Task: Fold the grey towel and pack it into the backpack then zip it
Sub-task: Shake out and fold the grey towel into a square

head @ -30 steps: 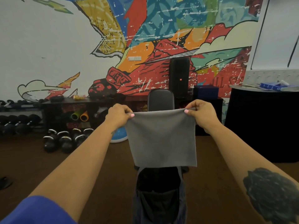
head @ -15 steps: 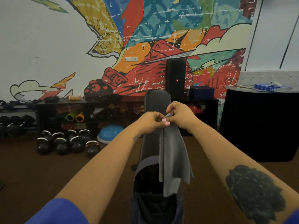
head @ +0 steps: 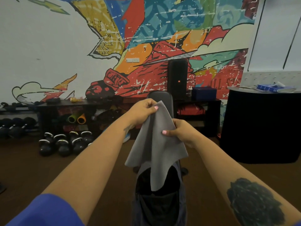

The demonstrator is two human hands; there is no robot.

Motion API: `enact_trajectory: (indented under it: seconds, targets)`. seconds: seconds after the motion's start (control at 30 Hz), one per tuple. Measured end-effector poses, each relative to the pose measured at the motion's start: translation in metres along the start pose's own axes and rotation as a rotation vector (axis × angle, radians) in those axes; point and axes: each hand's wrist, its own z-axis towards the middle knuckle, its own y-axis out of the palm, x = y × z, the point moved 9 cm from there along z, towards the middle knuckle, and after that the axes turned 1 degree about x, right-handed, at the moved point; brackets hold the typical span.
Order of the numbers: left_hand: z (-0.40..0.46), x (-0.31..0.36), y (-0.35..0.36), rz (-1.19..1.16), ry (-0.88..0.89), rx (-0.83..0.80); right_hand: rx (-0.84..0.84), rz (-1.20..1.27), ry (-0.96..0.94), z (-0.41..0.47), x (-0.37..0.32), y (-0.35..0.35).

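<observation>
Right now I have both hands up in front of me with the grey towel (head: 156, 149) hanging between them. My left hand (head: 141, 111) is the higher one: its thumb and curled fingers pinch the towel's top corner, just in front of the black padded bench back (head: 164, 97). My right hand (head: 180, 132) sits lower and to the right, with its thumb pressed on the front of the cloth and its fingers curled behind the right edge, so it grips the towel partway down. Both hands are closed on fabric, neither one spread wide.

The towel is folded over on itself and drapes down in loose points; 1 point hangs to the left, 1 to the right, and the longest tip drops straight into the mouth of the backpack (head: 158, 207). The backpack stands directly below my hands, unzipped, its dark interior gaping. I cannot tell whether the towel's tip touches the inside of it.

Behind all this a bright mural (head: 146, 38) covers the wall. A tall black speaker (head: 177, 79) stands against it, on a low black shelf (head: 81, 103). Kettlebells (head: 65, 142) cluster on the brown floor at left, near a rack of dumbbells (head: 14, 124). A dark round table (head: 263, 124) with blue books (head: 273, 88) sits at right.
</observation>
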Motion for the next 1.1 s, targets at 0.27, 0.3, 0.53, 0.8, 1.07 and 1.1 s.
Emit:
enact_trajectory:
  seconds: [0.27, 0.3, 0.53, 0.8, 1.07, 1.1]
  targets:
    - [-0.004, -0.025, -0.063, -0.083, -0.046, 0.284, -0.004, -0.033, 0.059, -0.010, 0.020, -0.009]
    - [-0.006, -0.030, -0.069, -0.092, -0.065, 0.316, -0.001, -0.030, 0.062, -0.010, 0.023, -0.011]
    - [-0.029, -0.064, -0.090, -0.172, -0.174, 0.450, 0.181, 0.183, 0.046, -0.008, 0.035, -0.036]
    - [-0.053, -0.092, -0.079, -0.297, -0.264, 0.447, 0.345, 0.498, 0.032, -0.010, 0.036, -0.052]
    - [-0.058, -0.095, -0.070, -0.345, -0.281, 0.414, 0.415, 0.548, 0.047, -0.019, 0.036, -0.062]
    - [-0.058, -0.093, -0.070, -0.341, -0.281, 0.414, 0.418, 0.550, 0.045, -0.019, 0.037, -0.062]
